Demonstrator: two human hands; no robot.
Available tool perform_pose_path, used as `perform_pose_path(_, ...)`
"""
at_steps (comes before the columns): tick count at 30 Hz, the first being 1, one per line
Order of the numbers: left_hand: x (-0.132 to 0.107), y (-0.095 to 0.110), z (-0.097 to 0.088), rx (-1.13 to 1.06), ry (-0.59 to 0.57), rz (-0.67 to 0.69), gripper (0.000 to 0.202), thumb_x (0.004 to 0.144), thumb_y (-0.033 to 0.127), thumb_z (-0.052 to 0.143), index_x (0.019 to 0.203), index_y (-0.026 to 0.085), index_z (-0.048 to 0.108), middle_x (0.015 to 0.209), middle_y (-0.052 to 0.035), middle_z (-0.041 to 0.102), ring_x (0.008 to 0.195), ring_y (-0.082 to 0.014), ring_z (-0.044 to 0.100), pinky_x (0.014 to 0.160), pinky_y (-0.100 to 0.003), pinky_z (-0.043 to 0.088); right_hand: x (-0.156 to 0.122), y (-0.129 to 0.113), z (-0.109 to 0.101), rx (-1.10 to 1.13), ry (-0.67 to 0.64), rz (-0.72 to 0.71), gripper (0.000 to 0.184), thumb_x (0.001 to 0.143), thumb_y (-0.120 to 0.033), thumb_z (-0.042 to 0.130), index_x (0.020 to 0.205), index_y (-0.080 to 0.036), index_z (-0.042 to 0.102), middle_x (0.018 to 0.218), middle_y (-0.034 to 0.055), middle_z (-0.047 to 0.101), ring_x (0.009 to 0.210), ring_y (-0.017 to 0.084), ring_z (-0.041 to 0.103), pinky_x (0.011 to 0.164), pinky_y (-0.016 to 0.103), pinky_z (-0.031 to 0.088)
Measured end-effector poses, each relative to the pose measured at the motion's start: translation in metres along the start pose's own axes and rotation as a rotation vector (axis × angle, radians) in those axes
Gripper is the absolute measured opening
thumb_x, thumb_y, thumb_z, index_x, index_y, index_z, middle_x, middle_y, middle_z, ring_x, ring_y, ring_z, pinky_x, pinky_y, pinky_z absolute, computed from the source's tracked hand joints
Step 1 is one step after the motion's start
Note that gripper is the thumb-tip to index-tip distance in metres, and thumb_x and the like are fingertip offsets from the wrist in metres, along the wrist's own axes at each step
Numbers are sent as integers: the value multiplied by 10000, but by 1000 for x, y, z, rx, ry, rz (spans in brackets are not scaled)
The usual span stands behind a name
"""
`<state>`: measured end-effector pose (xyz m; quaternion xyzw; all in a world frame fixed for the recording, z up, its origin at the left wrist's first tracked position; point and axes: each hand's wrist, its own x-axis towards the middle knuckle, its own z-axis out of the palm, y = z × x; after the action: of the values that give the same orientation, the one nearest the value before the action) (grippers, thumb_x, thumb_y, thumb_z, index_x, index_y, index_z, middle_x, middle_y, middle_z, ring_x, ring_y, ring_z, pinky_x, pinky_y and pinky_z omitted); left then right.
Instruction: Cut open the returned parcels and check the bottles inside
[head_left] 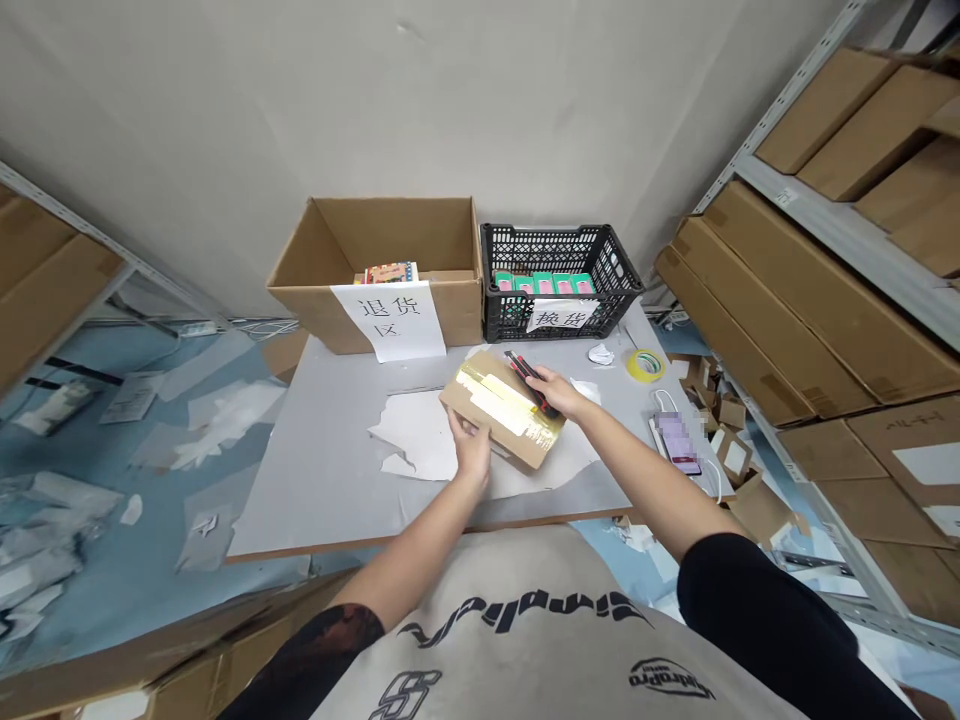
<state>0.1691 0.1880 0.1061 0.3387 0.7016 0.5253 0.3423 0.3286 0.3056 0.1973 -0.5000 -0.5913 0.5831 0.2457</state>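
A small cardboard box (480, 400), with shiny clear tape and a pale label on top, is held tilted over the table. My left hand (471, 448) is closed around its near left side, the thumb at the edge. In my right hand (559, 392) is a black and red box cutter (525, 370), held over the right part of the box top; whether its blade is out I cannot tell. Torn white paper (420, 435) lies on the table beneath the box.
An open carton (457, 315) and a black plastic crate (495, 318) stand at the table's back, both with paper signs. To the right are a tape roll (646, 366), crumpled paper (601, 354) and a phone (677, 442). Shelves of cartons (750, 290) flank the grey table (322, 450).
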Motion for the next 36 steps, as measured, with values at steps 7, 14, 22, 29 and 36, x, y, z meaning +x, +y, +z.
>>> perform_pose_path(7, 57, 35, -47, 446, -53, 278, 660, 825, 389, 598, 1420, 210, 375, 1358, -147, 503, 1318, -311, 434, 1098, -492, 349, -18, -3, -45, -517, -11, -148, 331, 906, -431, 471, 1088, -197, 618, 946, 19, 659, 871, 189, 574, 771, 290, 436)
perform_pose_path(14, 103, 66, -41, 614, -175, 234, 702, 761, 511, 660, 1357, 192, 471, 1099, -127, 645, 1098, -329, 583, 980, -474, 415, -93, 6, -59, -768, -103, -32, 378, 911, -413, 468, 1223, -269, 628, 1128, 48, 688, 1008, 256, 623, 839, 334, 468)
perform_pose_path(22, 93, 52, -55, 526, -120, 75, 489, 783, 443, 645, 1204, 208, 564, 971, -95, 687, 960, -302, 639, 862, -413, 469, -93, 17, -43, -495, -83, -59, 437, 924, -462, 447, 1256, -223, 602, 919, 24, 690, 768, 198, 626, 711, 325, 492)
perform_pose_path(29, 79, 28, -64, 183, -72, 118, 661, 769, 437, 705, 1364, 245, 489, 972, -30, 713, 931, -194, 661, 909, -331, 473, -77, -21, -47, -1221, -179, -20, 434, 973, -452, 366, 1353, -295, 508, 1105, 79, 702, 947, 250, 648, 771, 321, 437)
perform_pose_path(36, 70, 28, -62, 113, -21, 174, 559, 789, 386, 712, 1303, 228, 563, 938, -29, 722, 903, -170, 672, 894, -299, 487, -64, -56, -30, -1454, -307, -26, 440, 978, -479, 328, 1315, -288, 535, 1140, 116, 695, 985, 279, 652, 747, 334, 428)
